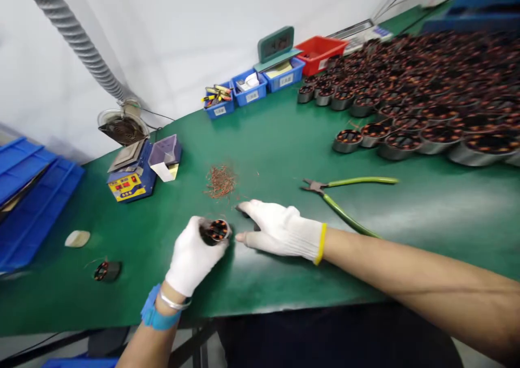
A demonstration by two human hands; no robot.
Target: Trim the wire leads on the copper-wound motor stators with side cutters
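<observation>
My left hand (194, 257), in a white glove, is closed around a motor stator (219, 230) with copper windings, its open end tipped up towards me. Just right of it my right hand (276, 228), gloved too, has thumb and fingers apart and grips nothing; its fingertips come close to the stator. A small heap of copper wire clippings (220, 181) lies beyond my hands. Behind the right wrist rest green-handled cutting pliers (320, 186) with their handles spread. Another stator (108, 271) lies on its side at the left.
Many stators (402, 144) stand in rows on the green table (260, 135) at the right. Small blue bins (248, 88), a red bin (320, 53) and a clock (276, 44) line the wall. A blue-yellow device (132, 181) and a pale lump (77, 238) are on the left.
</observation>
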